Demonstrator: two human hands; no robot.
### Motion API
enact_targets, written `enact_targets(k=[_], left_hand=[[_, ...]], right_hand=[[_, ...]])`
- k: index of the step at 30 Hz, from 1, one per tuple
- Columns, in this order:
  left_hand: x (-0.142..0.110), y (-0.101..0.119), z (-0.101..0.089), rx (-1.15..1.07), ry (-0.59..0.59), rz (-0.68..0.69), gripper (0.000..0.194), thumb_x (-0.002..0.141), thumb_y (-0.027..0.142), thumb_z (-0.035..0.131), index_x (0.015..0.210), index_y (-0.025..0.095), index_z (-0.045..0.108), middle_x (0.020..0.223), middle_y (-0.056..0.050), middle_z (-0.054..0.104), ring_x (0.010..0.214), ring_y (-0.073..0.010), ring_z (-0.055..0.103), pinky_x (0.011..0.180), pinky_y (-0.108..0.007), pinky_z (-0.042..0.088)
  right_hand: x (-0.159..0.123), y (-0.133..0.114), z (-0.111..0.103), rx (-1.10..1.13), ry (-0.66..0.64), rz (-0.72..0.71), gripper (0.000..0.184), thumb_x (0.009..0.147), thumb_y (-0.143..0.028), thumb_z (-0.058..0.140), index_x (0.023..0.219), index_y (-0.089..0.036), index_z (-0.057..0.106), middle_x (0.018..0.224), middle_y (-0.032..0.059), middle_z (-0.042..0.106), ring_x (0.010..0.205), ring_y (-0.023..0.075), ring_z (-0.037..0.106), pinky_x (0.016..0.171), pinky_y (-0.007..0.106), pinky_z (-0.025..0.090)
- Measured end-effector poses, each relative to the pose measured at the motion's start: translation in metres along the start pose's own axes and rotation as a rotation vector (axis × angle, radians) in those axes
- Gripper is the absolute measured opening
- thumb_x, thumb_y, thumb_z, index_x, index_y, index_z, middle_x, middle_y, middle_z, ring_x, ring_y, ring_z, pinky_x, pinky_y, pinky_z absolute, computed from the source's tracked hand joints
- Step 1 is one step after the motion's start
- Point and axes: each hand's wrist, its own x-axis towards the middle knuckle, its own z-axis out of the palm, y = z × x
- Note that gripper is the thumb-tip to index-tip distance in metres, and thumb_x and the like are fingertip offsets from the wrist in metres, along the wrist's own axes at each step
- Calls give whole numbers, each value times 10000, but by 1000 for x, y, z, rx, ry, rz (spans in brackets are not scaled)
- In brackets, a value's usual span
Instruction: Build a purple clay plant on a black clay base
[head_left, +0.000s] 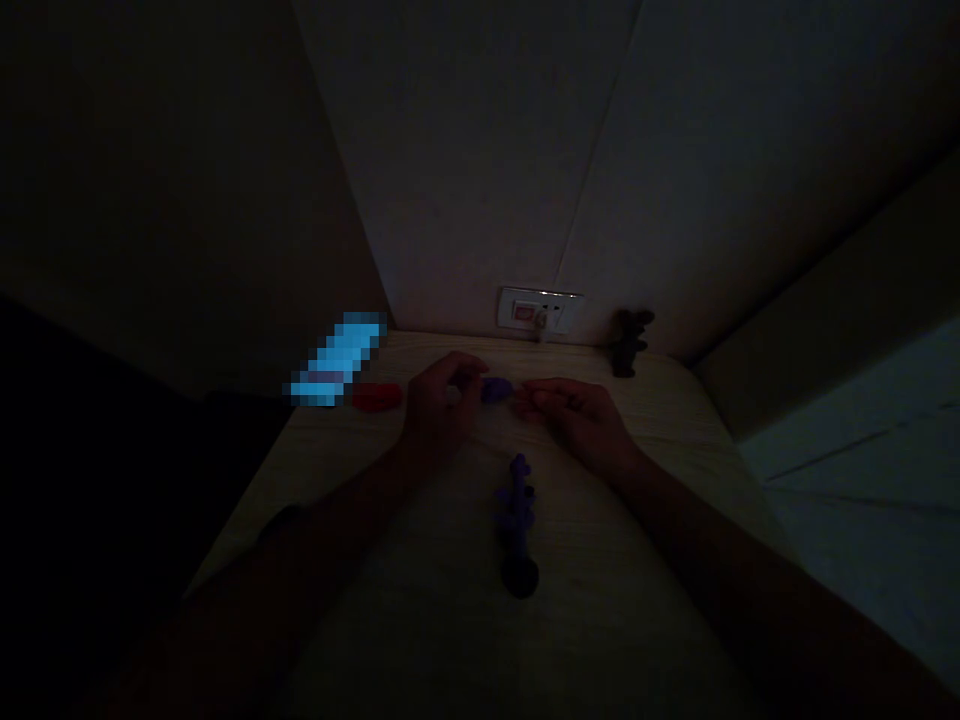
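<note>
The light is very dim. My left hand (446, 400) is curled, its fingertips at a small purple lump (496, 390) of what looks like modelling clay, which it seems to pinch. Just right of the lump, my right hand (577, 412) has its fingers pressed together; whether anything thin is between them is too dark to see. Nearer to me, between my forearms, lies a knobbly purple stick-like piece (517, 500) with a dark round end (520, 577). A red piece (377, 397) rests left of my left hand.
A small dark figure (631, 342) stands at the table's back right, by the wall. The wall socket (540, 312) has something plugged in. A bright, pixelated screen (339, 360) is at the back left corner of the wooden table (600, 570). A dark round thing shows partly behind my left forearm.
</note>
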Motion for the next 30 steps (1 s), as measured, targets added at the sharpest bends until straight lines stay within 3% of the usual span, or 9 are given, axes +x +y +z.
enact_targets(k=[4, 10, 14, 17, 19, 23, 27, 30], left_hand=[[0, 0, 0, 3, -4, -7, 113, 866, 234, 610, 927, 211, 703, 839, -14, 740, 788, -180, 686, 746, -308, 546], [1, -1, 0, 8, 2, 0, 105, 860, 225, 623, 923, 204, 704, 836, -14, 735, 779, -178, 680, 750, -310, 540], [1, -1, 0, 11, 1, -5, 114, 854, 213, 616, 926, 208, 704, 827, -10, 733, 784, -180, 684, 748, -308, 541], [1, 0, 0, 6, -3, -15, 112, 861, 223, 610, 923, 208, 702, 852, -19, 747, 795, -182, 691, 760, -312, 547], [1, 0, 0, 2, -2, -17, 106, 859, 228, 615, 920, 208, 699, 857, -18, 750, 792, -181, 691, 754, -311, 548], [0, -1, 0, 3, 0, -22, 110, 859, 216, 614, 925, 211, 702, 836, -12, 743, 788, -179, 690, 745, -308, 546], [0, -2, 0, -6, -3, -11, 114, 854, 212, 613, 925, 206, 702, 845, -15, 742, 792, -176, 692, 752, -305, 546], [1, -2, 1, -9, 2, -7, 110, 851, 213, 616, 922, 207, 700, 839, -14, 738, 779, -173, 684, 742, -304, 544]], right_hand=[[-1, -2, 2, -33, 11, 34, 467, 748, -659, 845, 857, -205, 819, 775, 77, 821, 680, 220, 772, 750, 391, 647], [-1, -3, 0, -195, 96, -30, 362, 545, -434, 1007, 667, -209, 752, 617, 28, 747, 525, 162, 647, 514, 285, 517], [0, -1, -1, -188, 85, -46, 337, 570, -408, 998, 716, -221, 757, 752, 39, 798, 656, 186, 722, 637, 312, 585], [0, 1, -1, -66, 29, -28, 348, 670, -464, 948, 866, -226, 787, 945, 68, 840, 834, 212, 787, 811, 353, 627], [1, 2, 0, -26, 2, -2, 395, 722, -541, 905, 926, -224, 788, 953, 76, 842, 833, 217, 797, 844, 374, 636], [0, 0, 1, -34, 9, 41, 487, 751, -678, 828, 826, -199, 781, 749, 77, 810, 668, 215, 765, 712, 370, 640], [-1, -4, 0, -181, 63, -26, 370, 636, -520, 954, 713, -203, 778, 633, 41, 756, 547, 169, 668, 544, 298, 541], [-1, -4, 0, -230, 120, -57, 338, 553, -406, 1004, 685, -221, 753, 644, 17, 750, 557, 160, 652, 541, 291, 521]])
